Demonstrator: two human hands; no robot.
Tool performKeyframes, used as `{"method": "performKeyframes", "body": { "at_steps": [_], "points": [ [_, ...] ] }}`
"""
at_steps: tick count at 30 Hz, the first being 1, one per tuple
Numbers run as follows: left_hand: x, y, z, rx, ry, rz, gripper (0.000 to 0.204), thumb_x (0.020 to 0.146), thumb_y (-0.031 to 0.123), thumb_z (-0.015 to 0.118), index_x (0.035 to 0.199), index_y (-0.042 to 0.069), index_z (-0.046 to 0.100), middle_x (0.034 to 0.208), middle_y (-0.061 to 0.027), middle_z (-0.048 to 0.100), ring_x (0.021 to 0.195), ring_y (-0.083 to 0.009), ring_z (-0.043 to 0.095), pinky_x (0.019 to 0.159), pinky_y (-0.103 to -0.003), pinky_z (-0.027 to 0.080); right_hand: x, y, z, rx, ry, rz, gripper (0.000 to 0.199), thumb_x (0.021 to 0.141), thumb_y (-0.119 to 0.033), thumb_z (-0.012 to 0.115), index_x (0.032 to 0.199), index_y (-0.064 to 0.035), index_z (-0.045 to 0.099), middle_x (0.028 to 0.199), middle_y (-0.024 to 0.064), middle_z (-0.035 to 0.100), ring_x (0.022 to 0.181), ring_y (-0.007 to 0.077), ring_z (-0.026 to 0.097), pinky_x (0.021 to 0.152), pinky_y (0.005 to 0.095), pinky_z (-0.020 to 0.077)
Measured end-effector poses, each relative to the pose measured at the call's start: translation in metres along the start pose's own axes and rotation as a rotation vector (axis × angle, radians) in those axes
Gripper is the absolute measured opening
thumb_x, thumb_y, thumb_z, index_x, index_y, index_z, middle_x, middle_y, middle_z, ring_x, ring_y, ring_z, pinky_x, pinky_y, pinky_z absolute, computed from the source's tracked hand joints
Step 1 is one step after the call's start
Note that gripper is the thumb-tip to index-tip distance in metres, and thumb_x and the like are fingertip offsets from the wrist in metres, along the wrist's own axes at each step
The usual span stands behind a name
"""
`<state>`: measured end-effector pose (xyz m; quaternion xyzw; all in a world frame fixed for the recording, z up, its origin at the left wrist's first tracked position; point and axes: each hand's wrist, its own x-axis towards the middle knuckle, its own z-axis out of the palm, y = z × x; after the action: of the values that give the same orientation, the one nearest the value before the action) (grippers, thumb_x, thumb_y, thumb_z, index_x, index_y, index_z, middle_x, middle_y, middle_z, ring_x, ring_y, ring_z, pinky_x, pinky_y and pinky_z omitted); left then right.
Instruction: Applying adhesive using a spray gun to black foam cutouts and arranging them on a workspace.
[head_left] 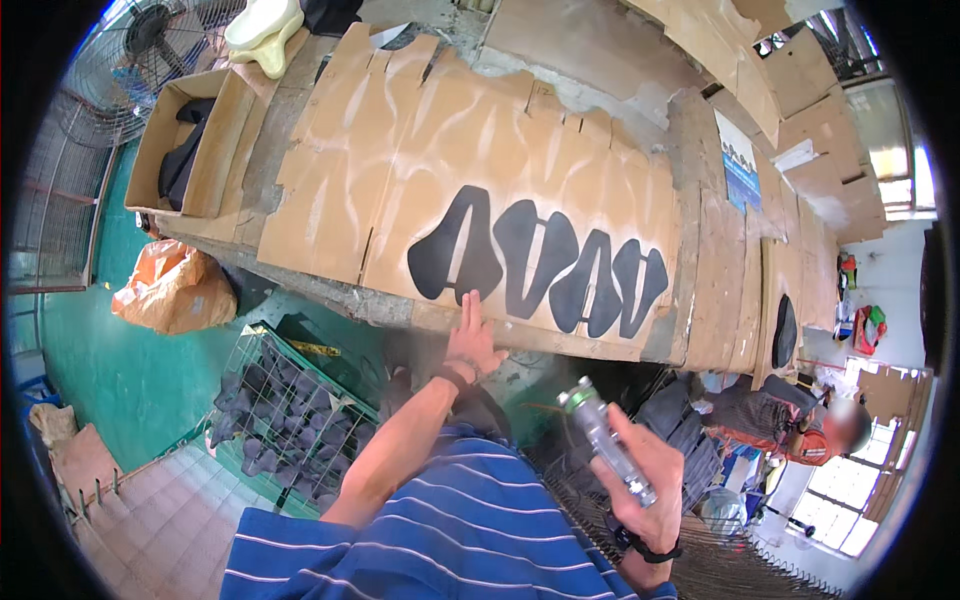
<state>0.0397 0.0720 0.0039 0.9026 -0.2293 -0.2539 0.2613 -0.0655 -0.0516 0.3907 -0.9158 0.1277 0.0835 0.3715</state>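
Observation:
My left hand (474, 345) reaches to the near edge of the table, fingers stretched out. Its fingertips meet the lower tip of the leftmost black saddle-shaped piece (432, 258), which has a long slot down its middle. Several such pieces lie in a row on the cardboard sheet (325, 205), among them a slotted black piece (514, 245) and the rightmost black piece (626, 268). Off the table's front edge, my right hand (652, 465) is closed around a silver spray gun (608, 440) with a green ring near its tip. The gun's lower parts are hidden.
Pale spray outlines mark the cardboard. At the far left stands a cardboard box (220, 150) with black pieces inside. Below are an orange bag (178, 290) and a wire crate (345, 392) of dark pieces. A person (770, 415) is at the right, near another black piece (785, 330).

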Motion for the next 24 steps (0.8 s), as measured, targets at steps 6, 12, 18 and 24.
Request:
{"method": "performKeyframes", "body": {
  "at_steps": [6, 12, 18, 24],
  "points": [
    [-0.001, 0.002, -0.009, -0.011, -0.046, -0.003, 0.068, 0.075, 0.043, 0.087, 0.116, -0.007, 0.067, 0.171, -0.0317, -0.004, 0.16, -0.0456, 0.003, 0.113, -0.052, 0.046, -0.001, 0.012, -0.005, -0.035, -0.147, -0.101, 0.077, 0.066, 0.008, 0.072, 0.142, 0.0012, 0.061, 0.105, 0.0217, 0.072, 0.09, 0.0376, 0.072, 0.081, 0.0366, 0.0576],
    [-0.002, 0.001, -0.007, -0.014, -0.059, 0.005, 0.066, 0.074, 0.043, 0.088, 0.113, -0.007, 0.068, 0.17, -0.0322, -0.008, 0.16, -0.0458, 0.0, 0.113, -0.051, 0.046, 0.003, 0.003, 0.007, 0.06, -0.186, -0.146, 0.08, 0.065, 0.006, 0.065, 0.145, 0.0015, 0.058, 0.104, 0.0221, 0.071, 0.088, 0.0379, 0.071, 0.08, 0.0367, 0.0563],
    [-0.003, -0.004, -0.002, -0.036, -0.044, 0.029, 0.064, 0.074, 0.042, 0.088, 0.111, -0.006, 0.068, 0.17, -0.0329, -0.009, 0.16, -0.0454, -0.001, 0.116, -0.049, 0.044, 0.003, 0.003, 0.005, 0.074, -0.143, -0.125, 0.078, 0.066, 0.006, 0.064, 0.144, 0.0034, 0.058, 0.101, 0.0213, 0.07, 0.082, 0.0362, 0.069, 0.075, 0.0341, 0.0549],
    [-0.002, -0.004, -0.002, -0.03, -0.049, 0.017, 0.064, 0.074, 0.041, 0.088, 0.112, -0.007, 0.069, 0.17, -0.033, -0.009, 0.16, -0.0447, -0.001, 0.117, -0.048, 0.043, -0.004, 0.006, 0.001, 0.079, -0.201, -0.133, 0.079, 0.065, 0.006, 0.066, 0.144, 0.0034, 0.058, 0.101, 0.0214, 0.071, 0.084, 0.0368, 0.07, 0.076, 0.0349, 0.0556]
  ]
}}
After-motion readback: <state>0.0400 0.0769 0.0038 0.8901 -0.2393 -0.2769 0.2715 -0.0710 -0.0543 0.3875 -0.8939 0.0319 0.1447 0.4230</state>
